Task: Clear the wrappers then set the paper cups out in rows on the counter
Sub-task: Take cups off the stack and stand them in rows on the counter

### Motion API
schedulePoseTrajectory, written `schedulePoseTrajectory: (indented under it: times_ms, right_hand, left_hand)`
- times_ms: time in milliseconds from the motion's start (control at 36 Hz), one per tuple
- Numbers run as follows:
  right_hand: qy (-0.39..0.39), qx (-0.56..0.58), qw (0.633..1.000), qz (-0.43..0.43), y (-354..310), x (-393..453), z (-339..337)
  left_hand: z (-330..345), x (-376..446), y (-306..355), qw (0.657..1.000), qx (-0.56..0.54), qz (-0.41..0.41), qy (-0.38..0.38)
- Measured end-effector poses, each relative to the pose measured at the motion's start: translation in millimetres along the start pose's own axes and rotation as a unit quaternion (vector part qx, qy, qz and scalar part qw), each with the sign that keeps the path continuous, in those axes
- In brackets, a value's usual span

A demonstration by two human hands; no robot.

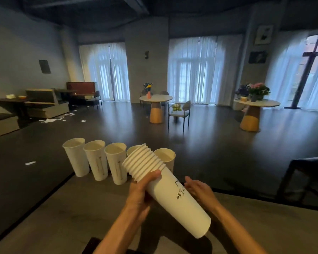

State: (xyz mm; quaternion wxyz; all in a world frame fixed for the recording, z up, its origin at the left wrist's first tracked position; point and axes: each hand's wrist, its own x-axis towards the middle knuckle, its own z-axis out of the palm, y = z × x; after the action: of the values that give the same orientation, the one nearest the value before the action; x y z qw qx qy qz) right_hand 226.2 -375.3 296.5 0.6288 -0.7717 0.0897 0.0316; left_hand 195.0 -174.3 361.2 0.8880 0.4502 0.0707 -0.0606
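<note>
A tilted stack of nested white paper cups (173,197) hangs over the wooden counter (62,217), rims pointing up and away. My left hand (141,191) grips the stack just below the rims. My right hand (198,191) lies along the stack's far side with fingers straight, touching it. Beyond the stack, several single white cups stand upright in a row along the counter's far edge: one at the left end (75,156), then a second (96,160), a third (117,164), and more (165,156) partly hidden by the stack.
The counter drops off to a dark floor (209,143) right behind the cup row. Paper scraps (30,163) lie on the floor at left. Round tables (156,99) and a chair (180,112) stand farther off. A dark chair (305,173) is at right.
</note>
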Motion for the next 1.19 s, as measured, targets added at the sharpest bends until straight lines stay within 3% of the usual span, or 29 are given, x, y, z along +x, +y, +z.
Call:
schedulePoseTrajectory:
  times_ms: [83,194,250,417,556,722,944,1194]
  right_hand:
    - [-0.124,0.037,0.990,0.047,-10.2,-34.3,-22.4]
    - [-0.206,0.040,0.975,0.068,-9.5,-54.5,-37.1]
    - [-0.211,0.028,0.975,0.065,-10.0,-61.9,-42.7]
    - [-0.128,-0.130,0.982,-0.048,-9.7,-68.7,-52.6]
    - [-0.022,-0.271,0.952,-0.139,3.6,-53.8,-54.8]
    - [0.052,-0.181,0.974,-0.127,19.1,-27.0,-37.8]
    - [0.101,-0.139,0.979,-0.109,23.7,24.0,-17.4]
    - [0.110,-0.153,0.978,-0.085,18.6,40.7,-20.8]
  left_hand:
    - [17.9,-4.2,-17.9,1.000,0.006,-0.004,-0.016]
    - [33.4,-12.6,-28.0,1.000,0.019,0.009,-0.001]
    - [36.8,-14.7,-29.7,1.000,0.013,0.010,0.001]
    - [39.8,-19.8,-29.6,0.990,0.096,0.101,0.007]
    - [32.7,-11.8,-3.8,0.986,0.036,0.154,0.051]
    - [14.2,5.7,32.0,0.982,-0.084,0.143,0.086]
    - [-9.4,11.2,53.3,0.979,-0.042,0.187,0.076]
    - [-4.7,9.6,50.6,0.986,-0.029,0.166,0.013]
